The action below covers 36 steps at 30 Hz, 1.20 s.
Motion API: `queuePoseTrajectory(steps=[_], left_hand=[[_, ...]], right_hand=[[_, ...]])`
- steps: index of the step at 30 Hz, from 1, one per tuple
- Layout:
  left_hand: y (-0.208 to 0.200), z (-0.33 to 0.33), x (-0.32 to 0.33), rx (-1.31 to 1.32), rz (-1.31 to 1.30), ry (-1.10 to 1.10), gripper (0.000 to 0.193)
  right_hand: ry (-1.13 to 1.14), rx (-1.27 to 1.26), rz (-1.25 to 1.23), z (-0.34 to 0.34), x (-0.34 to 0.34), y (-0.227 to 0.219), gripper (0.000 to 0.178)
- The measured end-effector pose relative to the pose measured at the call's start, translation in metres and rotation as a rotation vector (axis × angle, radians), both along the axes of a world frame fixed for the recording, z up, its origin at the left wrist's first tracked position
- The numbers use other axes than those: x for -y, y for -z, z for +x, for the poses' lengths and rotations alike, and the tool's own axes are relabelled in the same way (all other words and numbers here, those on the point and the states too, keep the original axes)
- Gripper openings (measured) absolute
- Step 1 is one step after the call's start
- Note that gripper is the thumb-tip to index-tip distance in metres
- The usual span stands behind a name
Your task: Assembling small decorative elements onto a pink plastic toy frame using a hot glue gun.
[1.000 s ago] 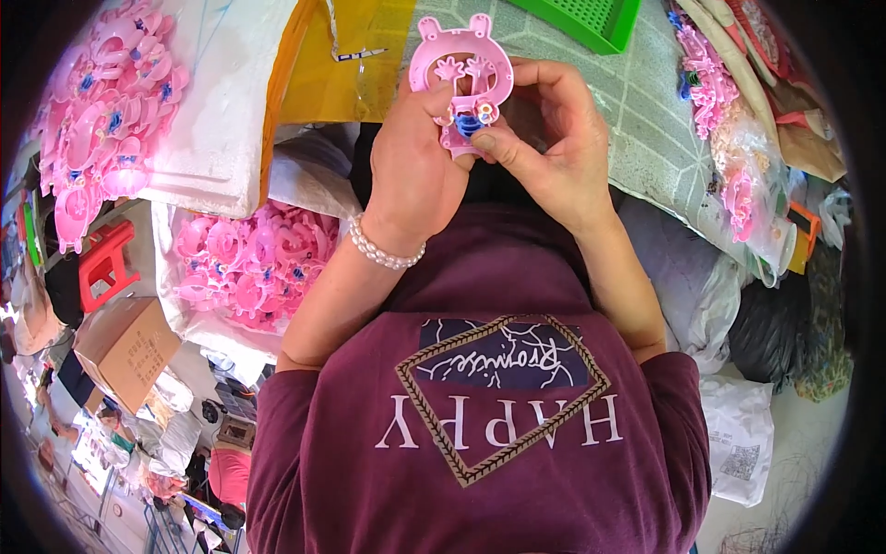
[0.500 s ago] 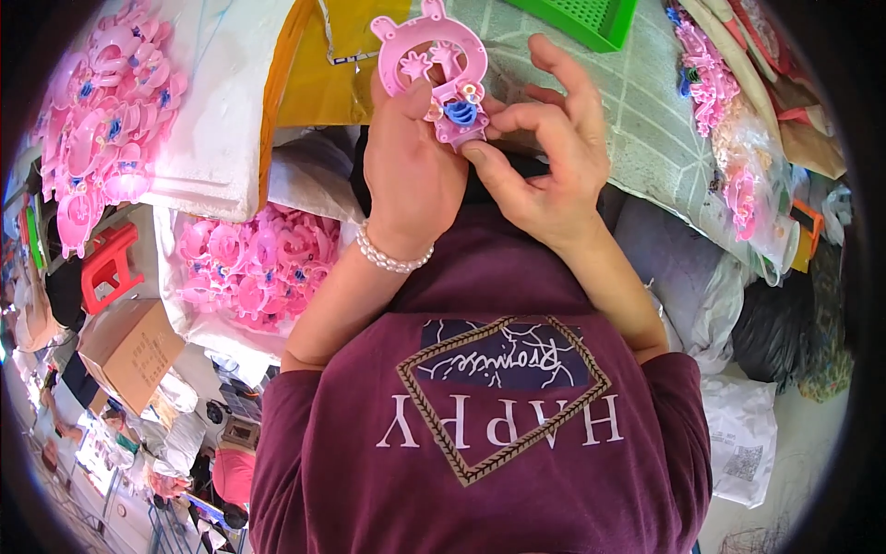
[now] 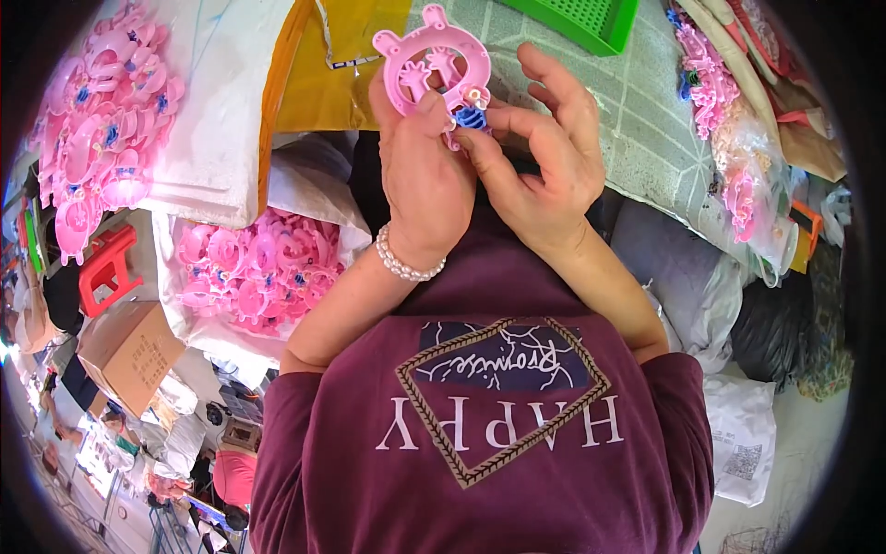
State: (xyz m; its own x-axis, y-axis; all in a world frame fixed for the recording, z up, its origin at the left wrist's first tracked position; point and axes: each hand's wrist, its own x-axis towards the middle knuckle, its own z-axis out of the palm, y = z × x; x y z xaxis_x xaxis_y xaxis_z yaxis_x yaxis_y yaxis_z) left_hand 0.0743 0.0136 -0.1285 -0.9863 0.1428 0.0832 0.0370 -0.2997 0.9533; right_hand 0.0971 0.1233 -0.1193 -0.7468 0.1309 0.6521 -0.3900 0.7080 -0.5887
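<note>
My left hand [image 3: 429,189] is closed around a pink plastic ring-shaped toy part [image 3: 400,88], which has two knobs on top and small hand-shaped pieces inside the ring. At its lower end sits a blue ribbed piece [image 3: 472,118] beside a small whitish round bit. My right hand [image 3: 549,162] pinches that blue piece and the toy's lower end between thumb and index finger; its other fingers are lifted and apart. The toy's lowest part is mostly hidden by my fingers.
Similar pink parts [image 3: 115,120] are heaped on the white board [image 3: 217,120] at left, and more pink parts [image 3: 263,268] fill a white-lined container below it. A green tray [image 3: 591,26] lies at the far edge. Pink pieces [image 3: 706,88] and clear bags lie at right.
The toy has tilted and turned in my hands, its lower end now more covered. My left hand has shifted slightly right, and the right thumb and index finger have closed onto the blue piece.
</note>
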Motion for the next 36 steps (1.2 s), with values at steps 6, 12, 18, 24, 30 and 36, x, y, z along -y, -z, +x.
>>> queuePoseTrajectory(steps=[6, 12, 18, 24, 30, 36], left_hand=[[-0.001, 0.000, 0.002, -0.116, -0.298, -0.038, 0.030], [-0.004, 0.003, -0.002, 0.227, 0.306, 0.034, 0.029], [-0.006, 0.001, -0.003, 0.270, 0.263, 0.038, 0.030], [0.005, -0.001, 0.000, 0.195, 0.055, 0.073, 0.033], [-0.006, 0.001, -0.004, 0.337, 0.386, 0.089, 0.030], [-0.007, -0.003, -0.004, 0.378, 0.483, 0.097, 0.028]], right_hand=[[-0.040, -0.013, -0.042, -0.001, 0.000, 0.002, 0.021], [-0.072, 0.079, -0.171, 0.002, 0.003, -0.004, 0.020], [-0.098, 0.071, -0.178, 0.002, 0.003, 0.002, 0.020], [-0.104, 0.087, -0.241, 0.004, 0.005, 0.004, 0.022], [-0.100, 0.095, -0.325, 0.001, 0.006, 0.011, 0.021], [-0.114, 0.091, -0.342, -0.002, 0.005, 0.011, 0.021]])
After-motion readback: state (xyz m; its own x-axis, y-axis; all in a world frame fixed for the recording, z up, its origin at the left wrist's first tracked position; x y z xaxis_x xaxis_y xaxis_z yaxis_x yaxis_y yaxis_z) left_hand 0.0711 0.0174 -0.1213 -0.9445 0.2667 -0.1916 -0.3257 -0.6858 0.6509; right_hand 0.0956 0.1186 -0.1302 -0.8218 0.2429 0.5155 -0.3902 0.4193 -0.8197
